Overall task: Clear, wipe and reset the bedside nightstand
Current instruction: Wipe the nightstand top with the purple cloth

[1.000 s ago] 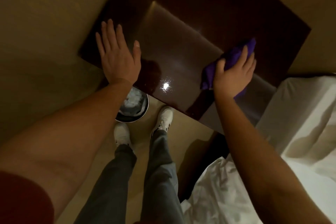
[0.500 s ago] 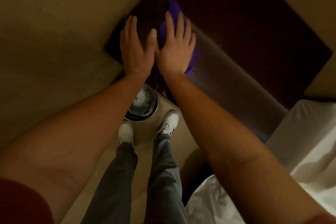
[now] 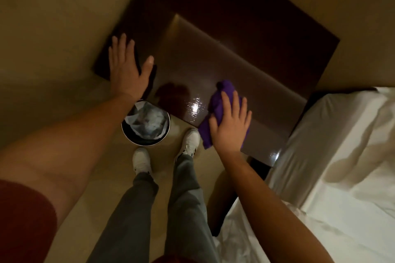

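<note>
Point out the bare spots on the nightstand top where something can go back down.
The middle and far side of the nightstand lie bare, between the left hand and the bed. The near edge is taken: the right hand presses the purple cloth there.

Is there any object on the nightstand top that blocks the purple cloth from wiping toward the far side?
Nothing visible does. The right hand presses the purple cloth on the nightstand, and the left hand rests at its left edge, aside.
</note>
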Tool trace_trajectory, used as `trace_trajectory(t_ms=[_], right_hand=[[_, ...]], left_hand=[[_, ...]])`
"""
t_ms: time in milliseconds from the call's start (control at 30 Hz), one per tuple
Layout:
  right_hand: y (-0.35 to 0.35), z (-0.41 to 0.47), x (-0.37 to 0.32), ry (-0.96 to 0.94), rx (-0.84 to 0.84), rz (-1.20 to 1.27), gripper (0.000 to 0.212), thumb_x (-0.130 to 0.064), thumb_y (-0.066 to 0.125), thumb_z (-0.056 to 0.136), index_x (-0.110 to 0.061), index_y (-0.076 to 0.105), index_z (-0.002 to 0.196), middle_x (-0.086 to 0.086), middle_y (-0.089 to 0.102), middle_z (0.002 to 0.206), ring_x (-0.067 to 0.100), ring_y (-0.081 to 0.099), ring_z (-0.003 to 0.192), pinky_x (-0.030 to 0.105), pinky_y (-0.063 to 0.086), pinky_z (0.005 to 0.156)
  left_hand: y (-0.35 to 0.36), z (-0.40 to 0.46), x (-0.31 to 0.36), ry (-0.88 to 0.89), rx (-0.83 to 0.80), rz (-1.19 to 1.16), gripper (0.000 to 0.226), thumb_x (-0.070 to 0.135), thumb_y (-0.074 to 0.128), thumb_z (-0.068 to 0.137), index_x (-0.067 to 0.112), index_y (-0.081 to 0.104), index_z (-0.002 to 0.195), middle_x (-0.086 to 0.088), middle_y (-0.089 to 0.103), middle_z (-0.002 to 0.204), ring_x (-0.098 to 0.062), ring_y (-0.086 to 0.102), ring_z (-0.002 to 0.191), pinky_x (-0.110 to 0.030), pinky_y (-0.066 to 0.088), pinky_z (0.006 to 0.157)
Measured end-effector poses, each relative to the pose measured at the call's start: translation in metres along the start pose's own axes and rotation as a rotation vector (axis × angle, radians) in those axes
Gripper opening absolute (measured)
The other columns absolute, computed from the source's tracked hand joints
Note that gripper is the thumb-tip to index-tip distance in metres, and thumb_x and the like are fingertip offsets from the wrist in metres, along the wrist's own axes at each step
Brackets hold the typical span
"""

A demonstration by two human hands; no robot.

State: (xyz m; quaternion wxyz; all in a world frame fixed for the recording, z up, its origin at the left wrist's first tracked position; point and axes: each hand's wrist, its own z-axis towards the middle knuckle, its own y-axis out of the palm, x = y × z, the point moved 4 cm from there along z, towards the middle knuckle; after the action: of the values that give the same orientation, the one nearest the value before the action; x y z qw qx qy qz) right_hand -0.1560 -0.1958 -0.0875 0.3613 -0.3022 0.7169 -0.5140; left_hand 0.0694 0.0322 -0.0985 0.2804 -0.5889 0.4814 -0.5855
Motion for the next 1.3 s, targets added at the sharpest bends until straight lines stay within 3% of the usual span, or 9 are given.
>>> trace_trajectory(t_ms=[233,467,533,633,733,800,900,1067,1300], right_hand=[[-0.035,-0.018,0.101,0.344,0.095,0.028,0.074,-0.031,0.063,0.088,-0.024,0.039,0.157,0.011,0.035,0.164,0.041,0.032,0.149,0.057,0.034,0.116],[-0.085,0.004,0.134,0.569,0.198,0.309,0.071,-0.019,0.067,0.081,-0.021,0.048,0.149,0.012,0.050,0.150,0.038,0.049,0.131,0.046,0.043,0.104],[-0.109,0.009,0.130,0.541,0.298,0.443,0.069,-0.021,0.068,0.079,-0.021,0.051,0.145,0.009,0.056,0.144,0.032,0.054,0.129,0.039,0.044,0.103],[-0.143,0.012,0.107,0.412,0.385,0.604,0.069,-0.022,0.068,0.074,-0.021,0.055,0.141,0.001,0.060,0.140,0.021,0.058,0.127,0.032,0.044,0.106],[-0.163,0.012,0.078,0.290,0.367,0.671,0.070,-0.019,0.071,0.073,-0.018,0.056,0.141,0.001,0.060,0.139,0.017,0.058,0.127,0.038,0.046,0.110],[-0.168,0.010,0.059,0.237,0.348,0.683,0.067,-0.022,0.073,0.077,-0.018,0.055,0.142,0.000,0.059,0.140,0.017,0.056,0.129,0.040,0.045,0.110],[-0.170,0.004,0.034,0.201,0.328,0.616,0.064,-0.031,0.069,0.085,-0.020,0.051,0.146,0.000,0.053,0.150,0.018,0.048,0.137,0.040,0.040,0.113],[-0.168,-0.014,0.018,0.228,0.195,0.773,0.066,-0.039,0.057,0.094,-0.026,0.037,0.156,-0.006,0.037,0.164,0.012,0.022,0.156,0.048,0.026,0.126],[-0.167,-0.022,0.049,0.292,0.240,1.072,0.050,-0.024,0.061,0.097,-0.025,0.050,0.146,-0.014,0.060,0.141,-0.002,0.053,0.133,0.031,0.045,0.113]], left_hand=[[0.004,-0.005,0.024,-0.059,0.019,0.103,0.085,0.065,0.011,0.102,0.004,0.021,0.160,-0.017,0.009,0.170,-0.032,0.003,0.158,-0.051,0.007,0.128],[0.012,-0.047,0.118,0.233,-0.021,-0.039,0.070,0.044,0.047,0.102,0.013,0.022,0.160,-0.011,0.009,0.170,-0.030,0.014,0.157,-0.048,0.019,0.127],[0.019,-0.062,0.154,0.207,-0.107,-0.231,0.060,0.032,0.056,0.100,0.014,0.036,0.154,-0.010,0.025,0.165,-0.028,0.030,0.150,-0.043,0.028,0.123],[0.028,-0.081,0.208,-0.084,-0.454,-0.775,0.029,0.020,0.058,0.102,0.014,0.060,0.130,-0.009,0.061,0.133,-0.022,0.064,0.117,-0.048,0.048,0.109],[0.029,-0.099,0.252,-0.169,-0.713,-0.987,0.011,0.026,0.060,0.101,0.026,0.064,0.111,0.001,0.071,0.111,-0.011,0.071,0.096,-0.037,0.060,0.089],[0.023,-0.107,0.269,-0.168,-0.800,-1.071,0.016,0.038,0.064,0.095,0.028,0.071,0.104,0.005,0.076,0.102,-0.004,0.072,0.092,-0.024,0.058,0.081],[0.016,-0.113,0.276,-0.233,-0.904,-1.148,0.050,0.063,0.059,0.089,0.022,0.076,0.113,-0.001,0.078,0.111,-0.014,0.072,0.109,-0.032,0.054,0.099],[0.017,-0.115,0.268,-0.341,-0.930,-1.272,0.051,0.050,0.065,0.092,0.015,0.068,0.130,-0.009,0.073,0.124,-0.022,0.069,0.119,-0.041,0.048,0.109],[0.029,-0.120,0.265,-0.282,-0.809,-1.159,0.039,0.035,0.078,0.084,0.021,0.071,0.119,-0.004,0.077,0.114,-0.022,0.074,0.108,-0.038,0.058,0.095]])
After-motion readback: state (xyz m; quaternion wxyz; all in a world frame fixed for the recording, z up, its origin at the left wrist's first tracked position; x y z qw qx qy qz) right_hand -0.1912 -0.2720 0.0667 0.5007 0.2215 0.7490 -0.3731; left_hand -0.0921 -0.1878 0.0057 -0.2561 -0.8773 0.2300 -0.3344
